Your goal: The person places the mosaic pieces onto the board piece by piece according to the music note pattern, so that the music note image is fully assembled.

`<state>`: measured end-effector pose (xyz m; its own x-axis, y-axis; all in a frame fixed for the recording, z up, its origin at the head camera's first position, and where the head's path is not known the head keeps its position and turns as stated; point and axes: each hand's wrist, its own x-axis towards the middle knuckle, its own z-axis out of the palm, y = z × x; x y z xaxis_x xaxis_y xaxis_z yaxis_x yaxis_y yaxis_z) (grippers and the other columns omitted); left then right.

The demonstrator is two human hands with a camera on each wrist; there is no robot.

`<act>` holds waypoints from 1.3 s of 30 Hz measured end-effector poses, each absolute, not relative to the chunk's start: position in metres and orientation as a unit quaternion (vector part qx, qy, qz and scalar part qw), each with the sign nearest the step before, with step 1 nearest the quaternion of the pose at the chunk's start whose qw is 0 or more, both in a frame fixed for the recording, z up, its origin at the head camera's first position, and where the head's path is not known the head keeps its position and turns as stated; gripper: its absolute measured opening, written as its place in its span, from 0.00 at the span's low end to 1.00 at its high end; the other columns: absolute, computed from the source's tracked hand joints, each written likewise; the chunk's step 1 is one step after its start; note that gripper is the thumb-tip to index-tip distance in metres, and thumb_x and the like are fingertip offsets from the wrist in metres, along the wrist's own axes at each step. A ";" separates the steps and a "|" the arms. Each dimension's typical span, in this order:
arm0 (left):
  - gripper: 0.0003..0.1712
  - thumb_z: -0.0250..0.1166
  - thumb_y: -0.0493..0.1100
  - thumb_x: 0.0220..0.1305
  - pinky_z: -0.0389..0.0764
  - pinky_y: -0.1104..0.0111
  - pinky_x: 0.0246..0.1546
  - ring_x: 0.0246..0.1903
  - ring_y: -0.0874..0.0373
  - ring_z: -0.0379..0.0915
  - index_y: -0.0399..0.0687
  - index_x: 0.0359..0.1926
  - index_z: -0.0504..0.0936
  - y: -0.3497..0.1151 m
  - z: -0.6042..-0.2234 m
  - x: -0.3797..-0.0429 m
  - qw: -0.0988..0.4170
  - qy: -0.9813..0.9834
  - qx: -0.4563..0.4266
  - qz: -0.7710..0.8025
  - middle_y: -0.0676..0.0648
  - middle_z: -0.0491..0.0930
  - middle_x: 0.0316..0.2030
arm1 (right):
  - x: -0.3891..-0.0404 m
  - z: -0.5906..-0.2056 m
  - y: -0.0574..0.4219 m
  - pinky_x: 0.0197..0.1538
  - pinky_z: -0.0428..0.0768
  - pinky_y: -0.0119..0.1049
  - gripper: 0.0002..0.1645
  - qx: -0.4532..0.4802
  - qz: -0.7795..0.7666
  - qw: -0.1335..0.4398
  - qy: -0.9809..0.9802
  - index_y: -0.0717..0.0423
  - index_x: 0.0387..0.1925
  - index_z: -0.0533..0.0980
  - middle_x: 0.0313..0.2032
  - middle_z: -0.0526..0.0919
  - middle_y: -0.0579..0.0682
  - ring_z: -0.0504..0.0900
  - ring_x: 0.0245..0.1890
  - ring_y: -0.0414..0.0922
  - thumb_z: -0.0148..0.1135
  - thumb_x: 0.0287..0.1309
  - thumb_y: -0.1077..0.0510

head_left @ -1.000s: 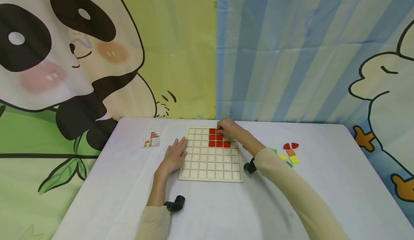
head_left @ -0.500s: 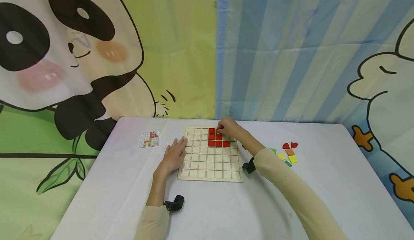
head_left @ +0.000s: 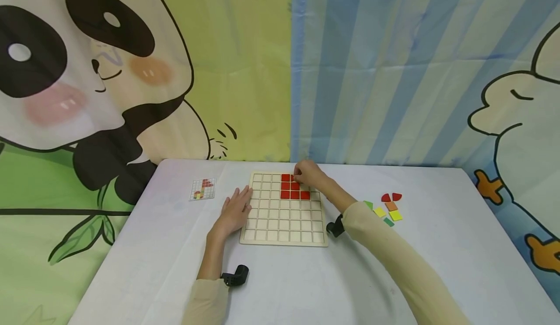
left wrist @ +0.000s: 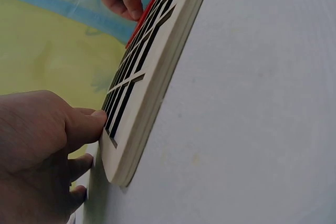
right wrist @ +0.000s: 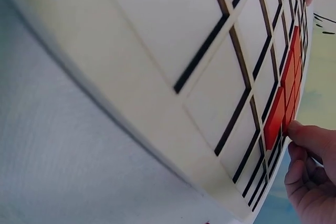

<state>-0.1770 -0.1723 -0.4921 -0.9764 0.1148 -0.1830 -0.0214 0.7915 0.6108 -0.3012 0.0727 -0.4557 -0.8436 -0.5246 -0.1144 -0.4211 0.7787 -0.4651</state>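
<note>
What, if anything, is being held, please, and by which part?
The left grip only touches the board; whether the right grip pinches a red tile cannot be told.

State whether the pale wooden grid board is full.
Not full: red square tiles fill only some far cells of the board; nearer ones show bare wood.

Red tile (head_left: 292, 177) — partly behind right grip (head_left: 308, 173)

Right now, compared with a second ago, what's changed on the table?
Nothing has visibly moved on the table; the head view only shifted slightly. The right hand is still at the far side of the board, by the red squares; the left hand still touches its left edge. Loose pieces and pattern card stayed put.
</note>
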 end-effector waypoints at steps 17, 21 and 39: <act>0.32 0.48 0.40 0.74 0.32 0.44 0.75 0.77 0.44 0.31 0.45 0.75 0.53 -0.173 -0.489 -0.175 0.116 0.941 0.027 0.316 0.46 0.46 0.77 | -0.224 -0.457 0.136 0.49 0.82 0.43 0.17 -0.301 -0.247 0.047 0.920 0.64 0.51 0.79 0.48 0.81 0.58 0.80 0.47 0.51 0.63 0.60 0.62; 0.31 0.48 0.40 0.74 0.31 0.44 0.75 0.77 0.44 0.31 0.45 0.75 0.53 -0.173 -0.489 -0.176 0.114 0.940 0.028 0.320 0.46 0.46 0.77 | -0.207 -0.459 0.155 0.51 0.81 0.46 0.20 -0.302 -0.202 0.028 0.931 0.64 0.51 0.79 0.50 0.81 0.59 0.79 0.49 0.54 0.67 0.56 0.61; 0.31 0.47 0.41 0.74 0.31 0.46 0.76 0.78 0.45 0.31 0.47 0.75 0.53 -0.173 -0.491 -0.175 0.109 0.939 0.024 0.325 0.47 0.46 0.77 | -0.206 -0.453 0.180 0.58 0.80 0.51 0.25 -0.284 -0.208 0.083 0.932 0.65 0.54 0.77 0.54 0.79 0.60 0.77 0.54 0.56 0.68 0.56 0.58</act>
<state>-0.1750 -0.1728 -0.4912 -0.9753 0.1154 -0.1885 -0.0260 0.7872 0.6161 -0.2060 0.1797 -0.4532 -0.8243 -0.5650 -0.0373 -0.4956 0.7517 -0.4351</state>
